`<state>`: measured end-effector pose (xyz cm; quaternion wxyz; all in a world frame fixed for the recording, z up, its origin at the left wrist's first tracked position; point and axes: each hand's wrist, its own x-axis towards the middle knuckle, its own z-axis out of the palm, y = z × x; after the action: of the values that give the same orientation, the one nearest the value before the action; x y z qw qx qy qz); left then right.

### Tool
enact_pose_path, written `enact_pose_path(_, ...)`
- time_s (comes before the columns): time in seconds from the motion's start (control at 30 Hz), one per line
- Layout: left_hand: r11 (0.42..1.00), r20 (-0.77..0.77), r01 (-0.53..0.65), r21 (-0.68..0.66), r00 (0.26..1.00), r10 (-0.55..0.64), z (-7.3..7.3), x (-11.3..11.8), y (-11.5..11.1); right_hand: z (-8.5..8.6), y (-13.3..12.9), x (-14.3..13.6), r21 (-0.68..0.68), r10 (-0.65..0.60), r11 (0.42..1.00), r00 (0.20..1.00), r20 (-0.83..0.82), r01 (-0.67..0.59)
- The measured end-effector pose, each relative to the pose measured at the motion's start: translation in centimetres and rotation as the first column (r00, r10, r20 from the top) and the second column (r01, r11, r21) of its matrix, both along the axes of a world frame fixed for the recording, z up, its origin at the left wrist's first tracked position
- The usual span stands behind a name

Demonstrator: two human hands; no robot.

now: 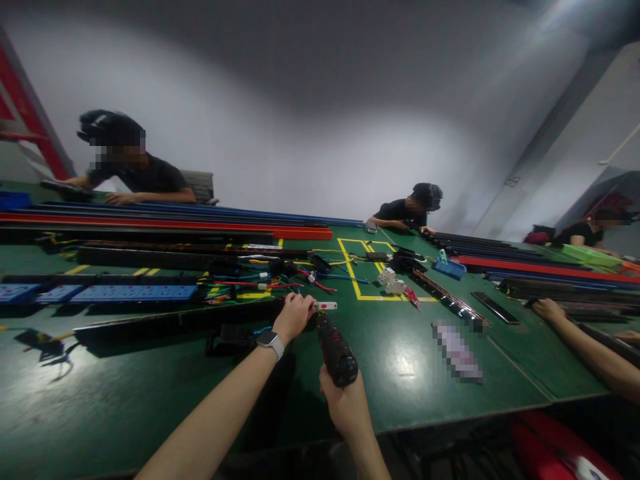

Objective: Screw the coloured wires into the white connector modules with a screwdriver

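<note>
My right hand (345, 403) is wrapped round the grip of a black cordless screwdriver (336, 347), which points away from me. Its tip is at a small white part with red marks (327, 306). My left hand (295, 319), with a watch on the wrist, has its fingers pinched at the left end of that part. Beneath this hand ends a long black strip (185, 325) lying on the green table (400, 360). Red, blue and green wires (250, 285) lie just beyond. Several white modules (391, 281) and red-handled pliers (413, 298) are to the right.
Blue socket strips (135, 293) lie at the left, with long red bars (300, 233) behind. A blue basket (450, 267), a phone-like black slab (495, 307) and a blurred-out packet (457, 350) are at the right. Co-workers sit opposite; another person's arm (575, 333) reaches in at right.
</note>
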<state>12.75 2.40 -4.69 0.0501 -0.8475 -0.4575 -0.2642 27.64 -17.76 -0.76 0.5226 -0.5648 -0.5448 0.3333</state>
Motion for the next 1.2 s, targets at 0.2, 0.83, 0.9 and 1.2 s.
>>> enact_pose_path(0.2,1.0,-0.007,0.009,0.003,1.0,-0.009,0.1,-0.1,0.0,0.3,-0.1,0.0,-0.043,0.023,0.999,1.0,0.021,-0.022)
enact_pose_path(0.83,1.0,0.012,0.014,-0.009,1.0,-0.014,0.3,-0.1,-0.2,1.3,-0.3,-0.3,-0.061,-0.002,0.998,1.0,0.017,0.003)
enact_pose_path(0.9,1.0,0.005,0.013,-0.01,1.0,-0.013,0.3,-0.1,-0.2,1.2,-0.2,-0.3,-0.068,0.004,0.998,1.0,0.02,-0.002)
enact_pose_path(1.2,1.0,0.008,0.018,-0.014,1.0,-0.018,0.1,-0.1,0.0,1.0,-0.1,-0.2,-0.034,-0.007,0.999,1.0,0.03,0.008)
